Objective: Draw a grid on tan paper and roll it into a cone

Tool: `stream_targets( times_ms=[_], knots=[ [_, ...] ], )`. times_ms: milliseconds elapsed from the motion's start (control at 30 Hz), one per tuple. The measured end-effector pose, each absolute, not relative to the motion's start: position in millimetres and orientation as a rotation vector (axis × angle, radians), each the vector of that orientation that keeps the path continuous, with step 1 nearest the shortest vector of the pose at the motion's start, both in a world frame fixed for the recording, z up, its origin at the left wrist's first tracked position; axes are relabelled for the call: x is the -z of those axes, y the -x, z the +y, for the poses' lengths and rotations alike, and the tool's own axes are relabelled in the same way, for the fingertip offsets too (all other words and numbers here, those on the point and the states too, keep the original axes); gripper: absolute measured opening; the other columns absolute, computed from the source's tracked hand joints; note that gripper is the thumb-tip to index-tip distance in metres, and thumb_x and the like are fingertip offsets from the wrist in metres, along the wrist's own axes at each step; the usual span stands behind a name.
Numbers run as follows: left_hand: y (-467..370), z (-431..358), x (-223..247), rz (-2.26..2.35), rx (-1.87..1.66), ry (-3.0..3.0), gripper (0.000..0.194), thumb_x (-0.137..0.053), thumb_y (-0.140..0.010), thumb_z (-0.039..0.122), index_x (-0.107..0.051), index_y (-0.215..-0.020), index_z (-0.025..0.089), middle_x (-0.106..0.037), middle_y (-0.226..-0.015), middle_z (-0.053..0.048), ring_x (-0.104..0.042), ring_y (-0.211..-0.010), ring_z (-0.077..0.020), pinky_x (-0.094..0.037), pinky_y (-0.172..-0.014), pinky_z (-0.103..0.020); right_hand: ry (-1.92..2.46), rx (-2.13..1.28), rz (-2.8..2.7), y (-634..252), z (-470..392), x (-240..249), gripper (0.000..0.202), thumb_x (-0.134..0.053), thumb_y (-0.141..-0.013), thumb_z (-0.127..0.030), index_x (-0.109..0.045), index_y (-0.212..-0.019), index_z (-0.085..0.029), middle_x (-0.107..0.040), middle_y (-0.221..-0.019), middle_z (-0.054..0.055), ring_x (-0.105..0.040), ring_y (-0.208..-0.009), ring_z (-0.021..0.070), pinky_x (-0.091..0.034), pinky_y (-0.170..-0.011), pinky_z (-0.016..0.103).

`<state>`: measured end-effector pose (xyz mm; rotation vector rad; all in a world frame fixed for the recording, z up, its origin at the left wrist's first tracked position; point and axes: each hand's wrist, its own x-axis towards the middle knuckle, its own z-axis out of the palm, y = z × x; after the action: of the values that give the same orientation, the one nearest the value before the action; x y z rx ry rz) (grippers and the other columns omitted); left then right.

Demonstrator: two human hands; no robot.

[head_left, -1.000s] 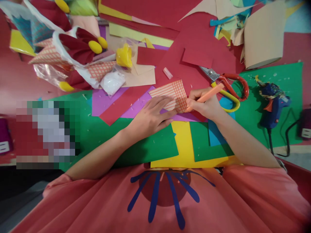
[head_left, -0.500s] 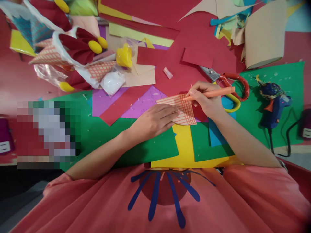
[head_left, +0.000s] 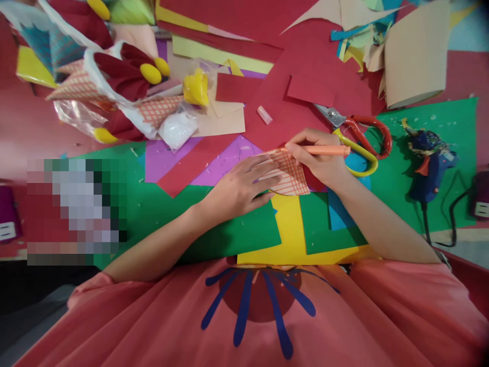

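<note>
An orange marker (head_left: 328, 150) is pinched in my right hand (head_left: 319, 158), its tip at the upper edge of a cream paper piece (head_left: 292, 176) covered in orange crossed lines. My left hand (head_left: 244, 186) lies over the left part of that paper with its fingers spread, pressing on it. A small pale pink cap (head_left: 264, 114) lies on red paper above the hands. Scissors (head_left: 362, 135) with red and yellow handles rest just beyond my right hand.
Paper cones (head_left: 72, 84) with white rims, yellow ovals and a bag of white material (head_left: 178, 130) fill the upper left. A blue glue gun (head_left: 430, 171) lies on green sheets (head_left: 397, 204) at the right. A beige paper roll (head_left: 416, 56) stands behind it.
My right hand and the marker have moved left, up to the paper's top edge, and the marker lies flatter. My left hand has shifted slightly left, with its fingers more spread.
</note>
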<state>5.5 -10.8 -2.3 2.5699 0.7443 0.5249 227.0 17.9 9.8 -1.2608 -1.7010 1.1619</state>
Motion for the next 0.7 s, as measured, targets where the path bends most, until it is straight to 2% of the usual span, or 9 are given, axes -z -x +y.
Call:
stream_targets(
  times_ms=[367,567,700],
  knots=[
    [-6.3,-11.0,3.1,0.742,-0.548,-2.552,0.028,-0.052,-0.095,0.026,-0.063,-0.117,0.012,-0.061,-0.129,-0.017,-0.049,-0.13,-0.0314,-0.046,-0.105,-0.054,1.285,-1.154,-1.745,-225.6,20.2,-9.2,0.017,-0.062,-0.086,-0.031,-0.063,-0.075,-0.017,-0.063,-0.069,-0.002,-0.056,-0.064,0.0094,-0.043,-0.062,0.023],
    [-6.0,-10.6,3.7,0.739,-0.567,-2.58,0.028,-0.052,-0.095,0.026,-0.064,-0.116,0.011,-0.061,-0.127,-0.018,-0.052,-0.127,-0.0327,-0.049,-0.102,-0.054,1.255,-1.216,-1.743,-227.2,20.1,-10.8,0.022,-0.059,-0.084,-0.024,-0.056,-0.063,-0.017,-0.056,-0.058,-0.003,-0.05,-0.056,0.0092,-0.038,-0.056,0.024],
    [-6.3,-10.6,3.4,0.735,-0.572,-2.58,0.028,-0.052,-0.095,0.025,-0.064,-0.116,0.01,-0.062,-0.127,-0.018,-0.052,-0.127,-0.0324,-0.049,-0.103,-0.053,1.277,-1.189,-1.73,-226.6,19.2,-11.3,0.021,-0.06,-0.085,-0.028,-0.057,-0.067,-0.018,-0.058,-0.061,-0.002,-0.052,-0.059,0.0101,-0.039,-0.057,0.025]
  ],
)
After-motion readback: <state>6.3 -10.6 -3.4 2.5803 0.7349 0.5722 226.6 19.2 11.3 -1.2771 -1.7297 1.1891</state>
